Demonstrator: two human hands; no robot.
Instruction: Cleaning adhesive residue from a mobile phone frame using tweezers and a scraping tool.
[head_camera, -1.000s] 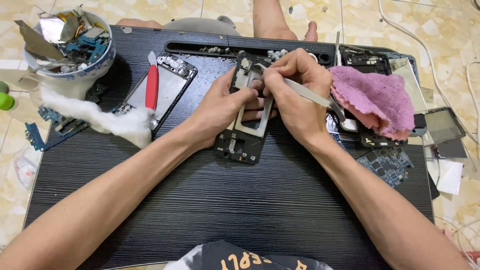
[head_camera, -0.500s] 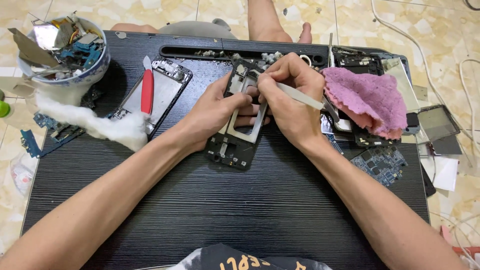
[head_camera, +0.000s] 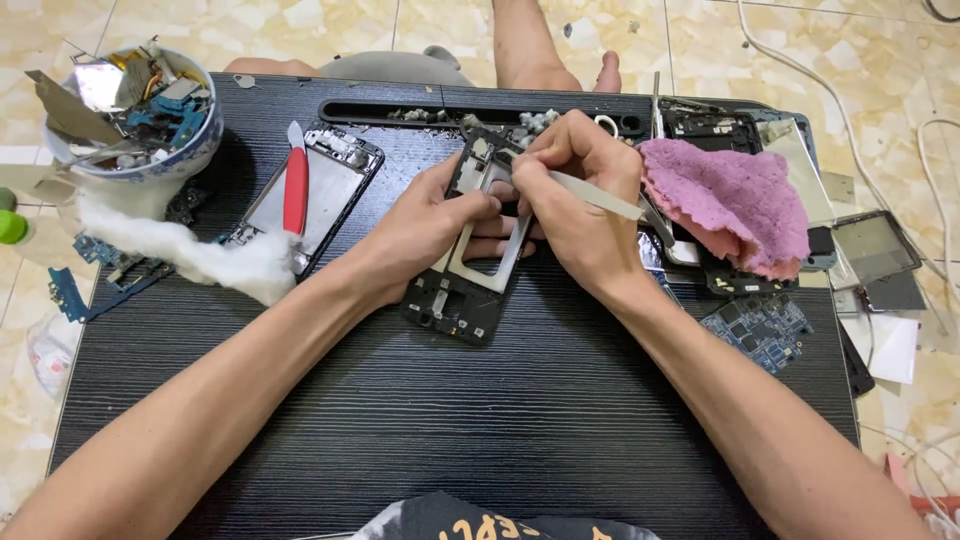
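A stripped black phone frame (head_camera: 470, 285) lies on the dark table (head_camera: 450, 420), its upper end raised. My left hand (head_camera: 430, 225) grips the frame along its left side, fingers wrapped under it. My right hand (head_camera: 575, 200) pinches metal tweezers (head_camera: 600, 197), whose tip meets the frame's upper part near my left thumb. The tip itself is hidden by my fingers.
Left of the frame lies another phone body (head_camera: 330, 195) with a red-handled tool (head_camera: 295, 180) on it, beside white cotton (head_camera: 215, 260). A bowl (head_camera: 195, 150) of scrap parts stands far left. A pink cloth (head_camera: 730, 205), circuit board (head_camera: 760, 325) and phone parts sit right.
The view has shifted slightly, and both hands stay on the phone frame. My right hand has tilted the tweezers a little at the frame's upper end.
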